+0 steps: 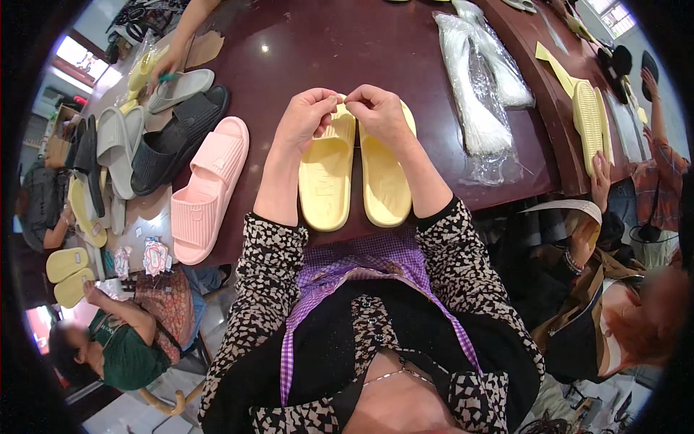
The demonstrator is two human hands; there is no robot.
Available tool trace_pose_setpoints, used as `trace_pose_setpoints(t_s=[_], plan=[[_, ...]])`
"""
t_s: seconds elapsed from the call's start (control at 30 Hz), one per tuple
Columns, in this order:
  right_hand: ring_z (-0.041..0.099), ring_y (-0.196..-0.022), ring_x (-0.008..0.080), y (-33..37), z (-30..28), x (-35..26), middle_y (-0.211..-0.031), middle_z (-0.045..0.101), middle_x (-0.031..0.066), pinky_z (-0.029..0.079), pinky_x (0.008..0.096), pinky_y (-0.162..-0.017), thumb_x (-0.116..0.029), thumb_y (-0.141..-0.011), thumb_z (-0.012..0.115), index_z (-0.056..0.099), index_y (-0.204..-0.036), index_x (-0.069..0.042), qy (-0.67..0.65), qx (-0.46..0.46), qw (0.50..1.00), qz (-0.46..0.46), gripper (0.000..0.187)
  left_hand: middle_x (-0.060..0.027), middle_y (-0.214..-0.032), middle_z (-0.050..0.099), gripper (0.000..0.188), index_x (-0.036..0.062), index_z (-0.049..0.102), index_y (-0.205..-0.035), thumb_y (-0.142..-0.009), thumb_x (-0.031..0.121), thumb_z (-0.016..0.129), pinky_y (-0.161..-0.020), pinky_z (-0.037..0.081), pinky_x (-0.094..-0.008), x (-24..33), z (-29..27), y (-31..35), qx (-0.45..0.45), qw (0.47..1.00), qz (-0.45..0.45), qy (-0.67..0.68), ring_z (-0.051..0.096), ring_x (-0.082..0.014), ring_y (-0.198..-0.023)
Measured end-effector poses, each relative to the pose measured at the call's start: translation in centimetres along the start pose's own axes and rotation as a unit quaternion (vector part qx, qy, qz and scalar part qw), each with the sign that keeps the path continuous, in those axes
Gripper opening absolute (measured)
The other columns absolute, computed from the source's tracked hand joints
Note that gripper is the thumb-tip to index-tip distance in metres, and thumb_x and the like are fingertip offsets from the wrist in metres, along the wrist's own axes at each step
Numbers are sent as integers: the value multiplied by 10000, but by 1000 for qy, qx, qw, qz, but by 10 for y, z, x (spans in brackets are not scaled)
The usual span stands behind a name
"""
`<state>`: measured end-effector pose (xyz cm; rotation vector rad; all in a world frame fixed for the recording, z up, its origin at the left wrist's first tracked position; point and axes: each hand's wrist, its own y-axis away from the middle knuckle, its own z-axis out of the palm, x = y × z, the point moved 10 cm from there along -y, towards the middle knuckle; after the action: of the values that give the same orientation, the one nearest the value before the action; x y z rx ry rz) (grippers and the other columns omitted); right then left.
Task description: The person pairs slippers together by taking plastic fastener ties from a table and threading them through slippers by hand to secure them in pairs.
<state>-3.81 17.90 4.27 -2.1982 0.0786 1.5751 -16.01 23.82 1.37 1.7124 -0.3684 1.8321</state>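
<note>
A pair of yellow slide slippers (325,189) lies side by side on the dark red table (325,43), heels toward me. Over their toe ends my left hand (309,119) and my right hand (381,116) meet, fingertips close together. Each hand is closed in a pinch, thumb against forefinger. Whatever lies between the fingertips is too small to make out. The hands and wrists partly cover the slippers' straps. Left of my left forearm rests a pair of pink ribbed slippers (208,192).
Black slippers (177,141) and grey slippers (119,148) lie farther left. Clear bags of thin white strands (473,108) lie at the right. A co-worker's hand (170,65) reaches in at the far left; at right another person's hand (600,177) touches a yellow slipper (591,119).
</note>
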Motion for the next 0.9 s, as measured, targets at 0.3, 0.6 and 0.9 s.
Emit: trace_pose_setpoints(t_s=[0.3, 0.6, 0.9], plan=[[500, -622, 25, -1, 2, -1, -670, 605, -12, 417, 205, -551, -61, -812, 625, 666, -824, 2, 9, 14, 1000, -18, 75, 41, -685, 558, 74, 50, 636, -906, -899, 114, 599, -424, 343, -158, -4, -2, -2, 3, 1000, -9, -23, 455, -15, -520], [609, -643, 194, 3, -9, -23, -707, 639, 101, 472, 303, -597, -62, -783, 629, 659, -801, -4, 142, 59, 978, -143, 67, 34, -668, 576, 146, 12, 663, -919, -878, 147, 627, -429, 325, -163, 1, 1, -4, 44, 992, 47, -111, 456, -13, -525], [626, -816, 322, 60, -44, -58, -826, 650, 149, 484, 390, -703, -182, -791, 661, 643, -828, -39, 182, 117, 969, -122, 149, -107, -1162, 594, 344, -54, 554, -1205, -901, 105, 539, -889, 453, -281, -2, -91, 45, 244, 930, 220, -166, 570, -167, -1024]])
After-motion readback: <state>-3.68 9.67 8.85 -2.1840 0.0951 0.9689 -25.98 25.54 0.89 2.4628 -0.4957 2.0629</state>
